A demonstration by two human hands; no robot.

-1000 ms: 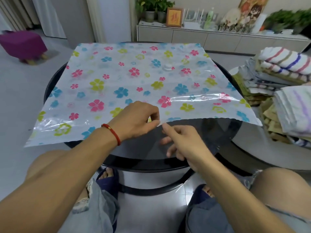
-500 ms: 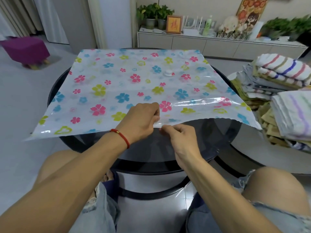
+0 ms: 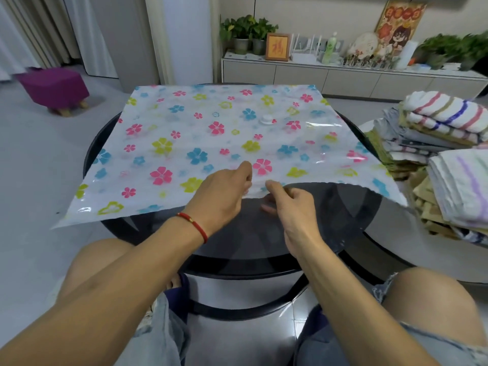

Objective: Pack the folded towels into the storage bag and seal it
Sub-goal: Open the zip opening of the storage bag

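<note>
We see a storage bag [image 3: 211, 143] that is white with pink, blue and yellow-green flowers. By our fingers [image 3: 244, 167] sits a pink flower. Our table [image 3: 330, 215] is dark grey glass with a black rim. Our towels [image 3: 446, 114] are white with pink, blue and olive stripes. Our wrist string [image 3: 194, 225] is red. The stool [image 3: 56, 87] is purple.

Pale grey tiled floor [image 3: 31, 159] w/ a purple stool [image 3: 55, 88] far left, curtains [image 3: 39, 30] behind it. Long low white sideboard [image 3: 330, 77] along the beige back wall carries potted plants [image 3: 247, 31], a framed pic [image 3: 277, 47], a router [image 3: 306, 48], a bottle [image 3: 329, 48] & a poster [image 3: 398, 22]. Round dark glass counter [image 3: 303, 233] sits in the middle; even indoor light.
</note>
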